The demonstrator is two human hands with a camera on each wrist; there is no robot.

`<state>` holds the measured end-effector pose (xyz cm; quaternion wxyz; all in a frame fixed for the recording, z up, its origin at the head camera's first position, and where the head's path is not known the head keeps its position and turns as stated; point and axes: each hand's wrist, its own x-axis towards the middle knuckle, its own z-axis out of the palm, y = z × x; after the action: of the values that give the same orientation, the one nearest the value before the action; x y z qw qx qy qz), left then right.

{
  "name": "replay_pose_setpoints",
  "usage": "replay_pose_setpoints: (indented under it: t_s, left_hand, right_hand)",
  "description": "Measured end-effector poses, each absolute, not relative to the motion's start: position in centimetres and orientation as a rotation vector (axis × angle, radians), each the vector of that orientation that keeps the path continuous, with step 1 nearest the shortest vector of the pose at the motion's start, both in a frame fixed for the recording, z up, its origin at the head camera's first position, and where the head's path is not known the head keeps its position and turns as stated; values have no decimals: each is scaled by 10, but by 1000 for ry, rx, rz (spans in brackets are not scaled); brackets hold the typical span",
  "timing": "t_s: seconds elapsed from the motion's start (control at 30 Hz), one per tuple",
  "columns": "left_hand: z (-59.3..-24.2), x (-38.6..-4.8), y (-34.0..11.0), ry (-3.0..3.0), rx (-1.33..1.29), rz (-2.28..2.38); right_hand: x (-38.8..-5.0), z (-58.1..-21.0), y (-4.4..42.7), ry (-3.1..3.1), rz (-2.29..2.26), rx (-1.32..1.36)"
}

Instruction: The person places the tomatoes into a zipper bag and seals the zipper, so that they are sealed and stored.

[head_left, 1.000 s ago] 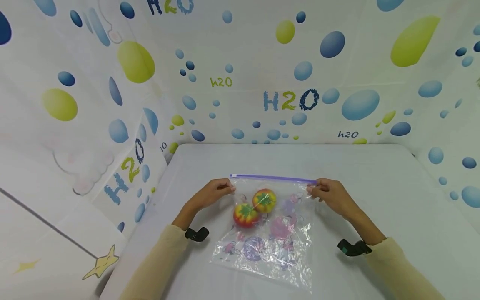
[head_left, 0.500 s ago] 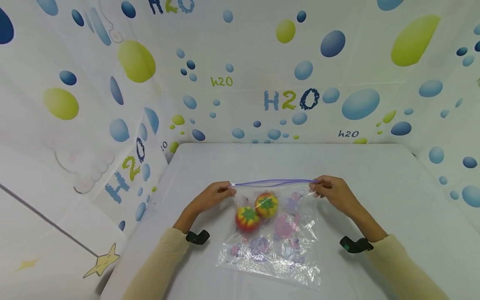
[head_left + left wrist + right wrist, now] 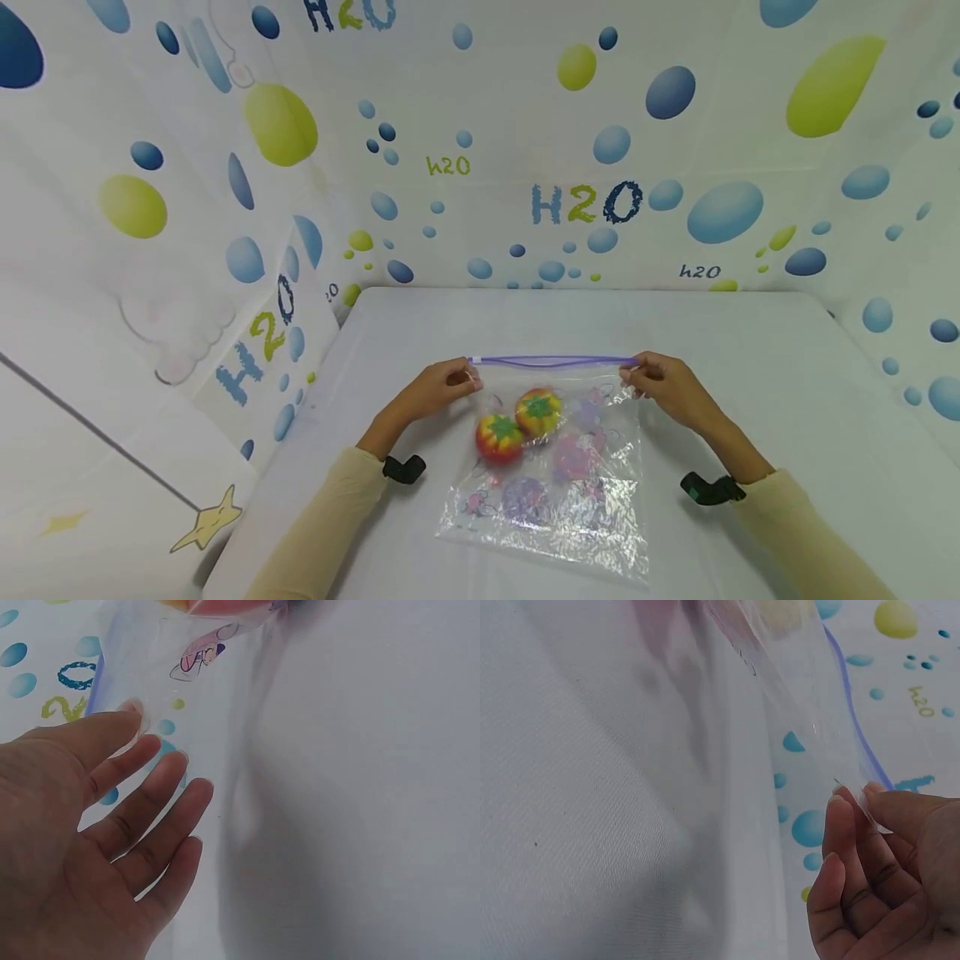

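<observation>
A clear zip bag (image 3: 555,533) with pink and purple prints has a purple zip strip (image 3: 555,361) along its top, with a white slider (image 3: 476,361) at the left end. Inside are two round red-and-yellow fruit-like things with green star-shaped tops, one upper (image 3: 538,412) and one lower left (image 3: 499,439). My left hand (image 3: 442,387) pinches the bag's top left corner between thumb and index finger; its other fingers are spread in the left wrist view. At the top right corner, my right hand (image 3: 663,385) pinches the plastic, its other fingers loosely bent.
A white-covered table (image 3: 405,321) lies under the bag. Behind it and at the left hang white curtains (image 3: 510,108) with blue and green spots and "H2O" lettering. Dark wrist cameras (image 3: 405,469) sit on both wrists.
The bag has shifted slightly right with both hands. Its zip strip showed as one line at first, then parted into two lines, which now lie a little apart near the middle.
</observation>
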<state>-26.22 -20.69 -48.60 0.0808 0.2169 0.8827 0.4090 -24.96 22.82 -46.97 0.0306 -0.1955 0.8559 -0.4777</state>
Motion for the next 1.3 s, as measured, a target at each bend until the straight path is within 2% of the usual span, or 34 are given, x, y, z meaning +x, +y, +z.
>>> replay_pose_setpoints:
  t_s: [0.4, 0.8, 1.3]
  left_hand:
    - [-464, -268, -205, 2718, 579, 1172]
    - [-452, -276, -204, 2803, 787, 1032]
    - [-455, -277, -202, 2819, 828, 1068]
  right_hand:
    - [-252, -475, 230, 2689, -1382, -579]
    - [-256, -470, 225, 2832, -1174, -541]
    - [-271, -453, 190, 2832, -964, -610]
